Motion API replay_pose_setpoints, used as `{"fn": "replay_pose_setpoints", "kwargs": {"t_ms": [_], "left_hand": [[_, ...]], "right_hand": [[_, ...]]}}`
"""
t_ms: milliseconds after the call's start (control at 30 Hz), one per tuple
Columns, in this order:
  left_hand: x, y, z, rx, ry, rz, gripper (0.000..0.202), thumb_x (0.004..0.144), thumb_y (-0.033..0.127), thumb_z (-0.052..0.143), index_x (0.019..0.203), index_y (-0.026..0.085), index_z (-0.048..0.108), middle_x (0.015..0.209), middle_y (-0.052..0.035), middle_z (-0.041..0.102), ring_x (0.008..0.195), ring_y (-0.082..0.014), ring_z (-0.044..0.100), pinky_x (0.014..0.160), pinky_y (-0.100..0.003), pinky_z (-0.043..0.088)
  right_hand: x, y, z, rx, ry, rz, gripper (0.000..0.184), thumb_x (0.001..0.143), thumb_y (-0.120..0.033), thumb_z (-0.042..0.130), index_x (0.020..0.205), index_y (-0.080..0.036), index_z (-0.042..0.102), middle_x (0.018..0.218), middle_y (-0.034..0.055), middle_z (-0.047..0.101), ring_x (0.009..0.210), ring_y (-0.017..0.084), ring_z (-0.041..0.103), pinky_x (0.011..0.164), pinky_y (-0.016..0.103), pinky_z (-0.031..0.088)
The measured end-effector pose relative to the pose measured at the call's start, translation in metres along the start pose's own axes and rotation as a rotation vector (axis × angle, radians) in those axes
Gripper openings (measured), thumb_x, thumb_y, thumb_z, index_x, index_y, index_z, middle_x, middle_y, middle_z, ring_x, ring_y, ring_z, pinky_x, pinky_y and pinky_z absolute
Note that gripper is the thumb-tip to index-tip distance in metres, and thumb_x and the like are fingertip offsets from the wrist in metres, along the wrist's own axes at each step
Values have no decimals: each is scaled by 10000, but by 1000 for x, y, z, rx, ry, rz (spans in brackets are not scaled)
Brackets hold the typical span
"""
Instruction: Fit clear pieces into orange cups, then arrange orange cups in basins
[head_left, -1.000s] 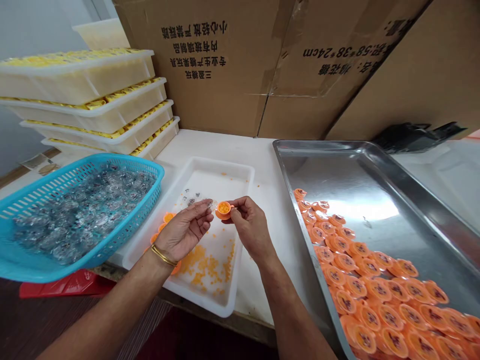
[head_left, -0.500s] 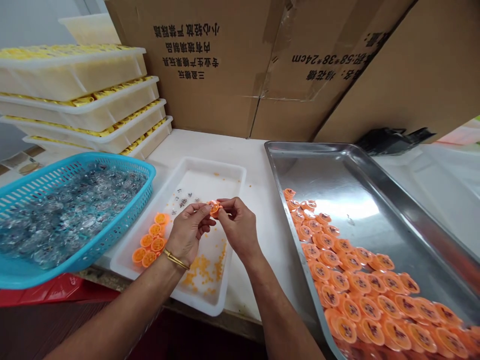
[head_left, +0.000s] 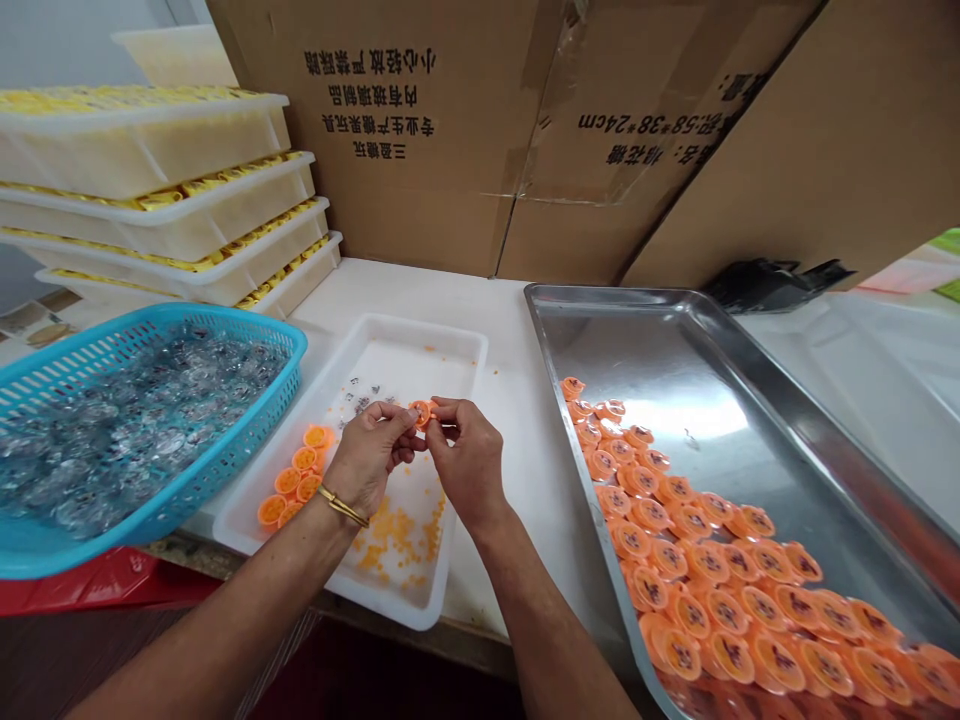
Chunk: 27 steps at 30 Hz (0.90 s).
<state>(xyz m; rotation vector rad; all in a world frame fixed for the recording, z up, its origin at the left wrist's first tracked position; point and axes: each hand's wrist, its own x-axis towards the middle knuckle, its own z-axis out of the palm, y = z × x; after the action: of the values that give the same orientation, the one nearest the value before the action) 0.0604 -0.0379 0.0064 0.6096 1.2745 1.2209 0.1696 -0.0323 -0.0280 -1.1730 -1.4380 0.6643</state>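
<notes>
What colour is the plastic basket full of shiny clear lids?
The slotted plastic basket is light blue, seen best in the head view, on the left.

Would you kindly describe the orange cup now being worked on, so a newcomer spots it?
Start at the white tray between blue basket and steel pan. Above it, left hand and right hand meet. The orange cup is pinched between their fingertips, unlike those lying in trays.

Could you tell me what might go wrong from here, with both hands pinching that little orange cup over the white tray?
The small orange cup is pinched only by the fingertips of the left hand and right hand; a slip could drop it and scatter its contents, like the orange bits already loose in the white tray. That tray's near edge seems to overhang the table, so a forearm nudge might tip it. The blue basket also juts over the edge beside the left arm.
</notes>
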Motion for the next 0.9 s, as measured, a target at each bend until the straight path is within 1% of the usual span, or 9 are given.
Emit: {"fn": "replay_pose_setpoints", "kwargs": {"t_ms": [100, 233, 367, 500, 567, 633, 733, 833, 900], "left_hand": [[3, 4, -3, 109, -13, 33, 409, 534, 354, 798, 718, 157, 490, 529, 26, 573, 483, -119, 586, 434, -180, 371], [6, 7, -5, 178, -82, 2, 444, 587, 383, 764, 895, 153, 542, 633, 18, 597, 476, -106, 573, 427, -187, 371], [6, 7, -5, 330, -102, 132, 432, 683, 437, 686, 972, 130, 591, 621, 15, 568, 487, -100, 552, 432, -193, 383], [-1, 8, -5, 593, -156, 233, 414, 734, 499, 613, 933, 137, 607, 632, 1, 593, 456, -106, 533, 425, -214, 392], [-8, 9, -6, 736, -144, 319, 389, 750, 515, 585, 894, 155, 610, 669, -8, 618, 475, -111, 546, 449, -221, 410], [-14, 11, -7, 821, -71, 395, 381, 758, 530, 569, 898, 178, 614, 705, -10, 637, 513, -122, 566, 488, -230, 435], [-18, 15, -12, 822, -32, 302, 448, 724, 581, 582, 951, 197, 621, 603, 6, 620, 488, -144, 549, 483, -247, 446], [-19, 23, -21, 700, -138, 175, 565, 677, 621, 608, 1076, 220, 609, 608, 5, 637, 526, -174, 580, 500, -269, 484], [-18, 28, -31, 619, -192, 166, 617, 678, 636, 600, 1172, 267, 567, 761, -4, 679, 631, -194, 631, 543, -279, 522]], "right_hand": [[1, -3, 0, 63, -11, 76, 47, 781, -170, 573, 815, -168, 604, 980, 70, 661, 792, 147, 652, 676, 282, 569], [3, -9, -1, 235, -54, 238, 124, 774, -234, 618, 883, -179, 598, 976, 55, 654, 803, 153, 650, 696, 296, 560], [7, -10, -4, 477, -116, 366, 372, 747, -307, 674, 1076, -198, 538, 983, 50, 637, 853, 162, 635, 754, 327, 550], [9, -7, -9, 640, -111, 444, 336, 706, -259, 698, 1013, -199, 576, 900, 22, 634, 749, 138, 624, 747, 333, 547], [8, -9, -9, 717, -114, 474, 329, 669, -234, 711, 973, -201, 590, 855, 6, 628, 713, 130, 614, 716, 324, 550], [6, -13, -8, 790, -134, 490, 336, 634, -241, 730, 939, -202, 596, 821, -5, 619, 715, 132, 610, 708, 322, 553], [2, -22, -6, 815, -173, 481, 349, 615, -279, 747, 924, -203, 603, 822, -10, 607, 717, 129, 611, 722, 330, 554], [5, -31, -24, 749, -145, 470, 325, 650, -310, 731, 924, -198, 598, 850, 5, 621, 725, 131, 623, 742, 338, 551], [16, -30, -60, 607, -40, 437, 319, 679, -330, 711, 943, -198, 591, 877, 16, 640, 750, 133, 632, 766, 338, 546]]}}
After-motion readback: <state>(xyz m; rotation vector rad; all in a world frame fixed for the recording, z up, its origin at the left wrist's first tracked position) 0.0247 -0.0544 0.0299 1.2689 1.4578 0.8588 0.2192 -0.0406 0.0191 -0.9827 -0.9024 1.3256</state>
